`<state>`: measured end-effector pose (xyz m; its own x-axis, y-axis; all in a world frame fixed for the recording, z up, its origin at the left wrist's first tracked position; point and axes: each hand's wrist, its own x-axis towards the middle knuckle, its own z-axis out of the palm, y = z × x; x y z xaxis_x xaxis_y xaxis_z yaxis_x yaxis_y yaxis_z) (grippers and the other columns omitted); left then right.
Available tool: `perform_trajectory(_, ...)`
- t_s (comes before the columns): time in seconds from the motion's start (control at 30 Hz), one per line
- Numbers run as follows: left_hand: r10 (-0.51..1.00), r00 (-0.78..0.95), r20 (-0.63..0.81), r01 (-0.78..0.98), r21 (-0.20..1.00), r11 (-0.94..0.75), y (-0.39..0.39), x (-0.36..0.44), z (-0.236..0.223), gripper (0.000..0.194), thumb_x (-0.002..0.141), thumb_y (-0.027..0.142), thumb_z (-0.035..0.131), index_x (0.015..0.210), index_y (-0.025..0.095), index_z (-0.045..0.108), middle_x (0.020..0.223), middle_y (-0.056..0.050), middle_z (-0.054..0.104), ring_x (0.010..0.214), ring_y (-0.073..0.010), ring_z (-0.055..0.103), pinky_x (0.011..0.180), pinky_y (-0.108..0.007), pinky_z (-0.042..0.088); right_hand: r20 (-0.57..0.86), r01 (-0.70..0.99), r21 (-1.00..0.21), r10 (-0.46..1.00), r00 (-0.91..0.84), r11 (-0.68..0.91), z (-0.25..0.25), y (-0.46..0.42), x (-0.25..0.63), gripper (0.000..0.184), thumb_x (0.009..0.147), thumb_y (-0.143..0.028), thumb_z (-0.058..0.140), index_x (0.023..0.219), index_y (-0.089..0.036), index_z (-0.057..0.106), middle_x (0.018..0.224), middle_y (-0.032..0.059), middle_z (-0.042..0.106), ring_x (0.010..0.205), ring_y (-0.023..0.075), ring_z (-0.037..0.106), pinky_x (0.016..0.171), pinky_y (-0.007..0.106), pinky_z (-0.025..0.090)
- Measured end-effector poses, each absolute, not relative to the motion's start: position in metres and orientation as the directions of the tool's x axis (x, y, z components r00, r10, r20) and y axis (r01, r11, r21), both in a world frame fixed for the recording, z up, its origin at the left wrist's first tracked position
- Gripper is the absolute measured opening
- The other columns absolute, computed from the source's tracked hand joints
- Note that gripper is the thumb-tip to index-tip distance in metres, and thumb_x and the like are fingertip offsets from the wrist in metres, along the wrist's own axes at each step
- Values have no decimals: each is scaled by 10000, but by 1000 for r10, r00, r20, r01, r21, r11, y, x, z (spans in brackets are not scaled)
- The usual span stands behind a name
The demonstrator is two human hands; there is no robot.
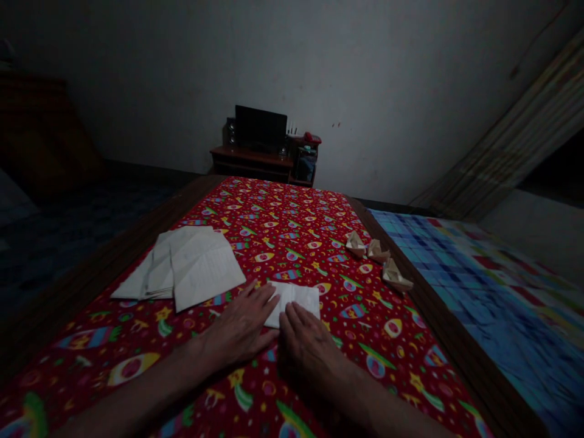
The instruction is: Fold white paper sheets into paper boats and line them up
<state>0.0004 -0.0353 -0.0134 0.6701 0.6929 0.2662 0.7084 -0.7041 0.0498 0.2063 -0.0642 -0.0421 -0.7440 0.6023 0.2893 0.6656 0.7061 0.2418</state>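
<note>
A small folded sheet of white paper point(305, 294) lies on the red patterned cloth in front of me. My left hand point(246, 319) rests palm down, fingers stretched over the paper's left edge. From the near side, my right hand point(306, 340) presses bunched, bent fingertips onto the paper; its thumb is hidden. To the left of my hands is a fanned pile of larger creased paper sheets point(205, 264). Three folded paper boats stand at the cloth's right side: a far boat point(356, 244), a middle boat point(378, 250) and a near boat point(396, 277).
The red cloth point(292, 237) covers a long table with a dark wooden edge point(387, 240). Beyond it, a monitor point(261, 126) and speakers stand on a low desk point(250, 157) by the wall. A blue checked bedspread point(456, 286) is on the right. The room is dim.
</note>
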Motion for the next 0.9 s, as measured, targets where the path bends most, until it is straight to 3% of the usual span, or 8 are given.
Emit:
perform_trajectory(0.17,692,698,184,685,112,-720,-30,3,-9,550,818,372,549,1308,142,451,1397,-160,427,1300,-286,381,1097,-470,259,246,728,278,687,-684,626,-26,-68,186,455,823,-153,498,1245,12,461,1248,253,525,1185,324,490,957,396,456)
perform_trajectory(0.3,684,708,176,666,155,-730,-26,0,-11,567,800,351,570,1318,159,445,1409,-150,416,1318,-277,360,1101,-482,243,235,765,182,728,-644,617,-24,-60,192,400,803,-107,529,1196,-35,503,1184,222,576,1132,285,536,931,378,472)
perform_trajectory(0.5,559,791,250,517,217,-828,-11,-8,-14,510,809,118,466,1306,231,456,1365,-59,493,1283,-191,419,1092,-445,290,423,590,-8,538,-729,807,-20,-36,227,302,883,-116,417,1138,-158,574,1155,96,642,1132,177,552,1014,377,389)
perform_trajectory(0.6,477,812,336,465,123,-877,-6,-8,-12,405,846,111,442,1232,197,524,1286,-65,567,1222,-184,483,1063,-416,350,447,540,-58,505,-738,840,-15,-26,242,287,922,-149,387,1119,-201,589,1140,61,658,1123,144,561,1017,389,363)
perform_trajectory(0.73,360,808,466,462,-123,-878,-16,3,-6,264,911,123,391,1074,119,598,1125,-104,649,1113,-205,554,973,-373,444,447,583,-65,546,-709,810,-9,-21,248,188,917,-203,461,1019,-209,619,1072,59,679,1040,164,597,962,388,386)
perform_trajectory(0.8,326,825,462,470,-239,-850,-27,10,-6,263,909,88,368,1015,94,608,1043,-118,662,1055,-214,574,947,-369,453,451,624,-30,567,-689,781,-9,-26,246,169,908,-189,474,984,-193,624,1053,77,675,1031,185,589,932,388,401)
perform_trajectory(0.9,371,826,424,513,-291,-808,-44,20,-11,275,894,49,344,879,91,615,885,-123,660,911,-209,602,883,-368,471,446,647,15,574,-686,762,-14,-43,244,207,899,-171,466,1052,-170,605,1115,114,640,1081,222,549,882,393,431)
